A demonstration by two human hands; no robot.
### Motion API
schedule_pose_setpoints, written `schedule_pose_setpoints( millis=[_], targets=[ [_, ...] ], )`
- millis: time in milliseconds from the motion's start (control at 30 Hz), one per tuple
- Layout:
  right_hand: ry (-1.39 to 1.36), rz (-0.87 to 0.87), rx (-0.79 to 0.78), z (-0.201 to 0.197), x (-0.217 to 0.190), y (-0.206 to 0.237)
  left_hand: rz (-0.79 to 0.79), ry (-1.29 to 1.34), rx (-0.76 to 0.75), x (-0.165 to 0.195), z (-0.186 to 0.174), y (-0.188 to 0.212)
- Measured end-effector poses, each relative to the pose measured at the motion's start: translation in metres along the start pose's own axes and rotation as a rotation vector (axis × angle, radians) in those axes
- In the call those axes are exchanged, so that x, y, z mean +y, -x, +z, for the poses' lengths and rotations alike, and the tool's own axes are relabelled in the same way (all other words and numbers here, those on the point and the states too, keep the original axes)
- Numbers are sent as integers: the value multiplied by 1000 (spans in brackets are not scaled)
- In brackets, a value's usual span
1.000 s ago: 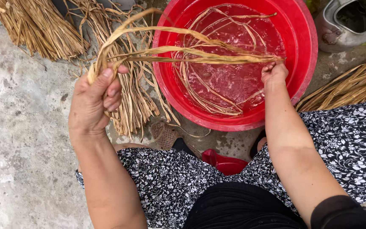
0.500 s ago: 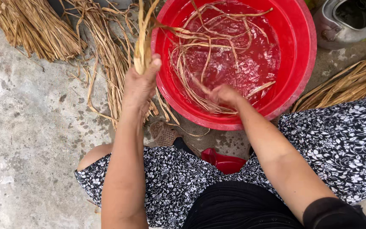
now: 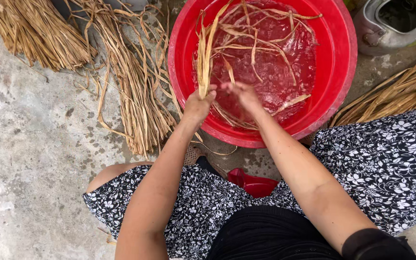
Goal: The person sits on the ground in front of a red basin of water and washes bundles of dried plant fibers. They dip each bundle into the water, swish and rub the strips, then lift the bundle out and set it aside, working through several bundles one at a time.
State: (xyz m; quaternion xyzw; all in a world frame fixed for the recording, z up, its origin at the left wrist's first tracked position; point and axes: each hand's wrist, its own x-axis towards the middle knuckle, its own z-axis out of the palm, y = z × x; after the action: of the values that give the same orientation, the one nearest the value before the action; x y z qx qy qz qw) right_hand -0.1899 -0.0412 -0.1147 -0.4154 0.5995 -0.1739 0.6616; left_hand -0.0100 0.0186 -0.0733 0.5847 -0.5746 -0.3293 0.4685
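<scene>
Over the near side of the red basin (image 3: 340, 72), a bunch of wet straw strands (image 3: 203, 58) stands upright in the left hand (image 3: 197, 103), its fingers closed tight around the lower ends. The right hand (image 3: 241, 94) hovers just beside it above the water, fingers loosely curled; whether they hold strands I cannot tell. Dry straw bundles (image 3: 131, 91) lie on the concrete floor (image 3: 30, 159) to the left, a metal kettle (image 3: 393, 24) beyond the basin.

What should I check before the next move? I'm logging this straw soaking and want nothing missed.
1. Left hand grip on strands: closed around them, ok.
2. Right hand over basin: ok; whether it holds strands, cannot tell.
3. Water in basin: present, ok.
4. Loose strands afloat: spread out, not gathered, not ok.
5. Dry bundle beside basin: close to left hand, ok.
6. Kettle clear of basin: apart, ok.
</scene>
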Motion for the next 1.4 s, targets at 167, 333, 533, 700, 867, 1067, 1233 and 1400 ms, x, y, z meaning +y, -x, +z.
schedule_pose_setpoints(
  millis=[167, 333, 533, 700, 867, 1067, 1233, 1400],
  targets=[
    [-498, -375, -86, 35, -23, 14, -903, 208, -304, -5, 17, -1],
    [-253, -271, 74, 55, -1, 7, -1026, 346, -245, -1, 28, 6],
    [-449, 79, 131, -8, 2, -29, -641, 25, -412, 49, 17, 20],
    [-720, 191, 205, -84, -14, -43, -835, 208, -420, 122, -52, 9],
    [-833, 174, 393, -131, -21, -46, -761, 454, -235, 165, -123, -4],
    [-1156, 36, 526, -171, -34, -44, -540, 569, -5, 188, -169, -6],
    [-1103, -40, 467, -148, -30, -24, -383, 615, 199, 171, -189, -8],
    [572, 52, -231, -13, 21, -13, -466, 584, 119, 134, -146, -26]
  ],
)
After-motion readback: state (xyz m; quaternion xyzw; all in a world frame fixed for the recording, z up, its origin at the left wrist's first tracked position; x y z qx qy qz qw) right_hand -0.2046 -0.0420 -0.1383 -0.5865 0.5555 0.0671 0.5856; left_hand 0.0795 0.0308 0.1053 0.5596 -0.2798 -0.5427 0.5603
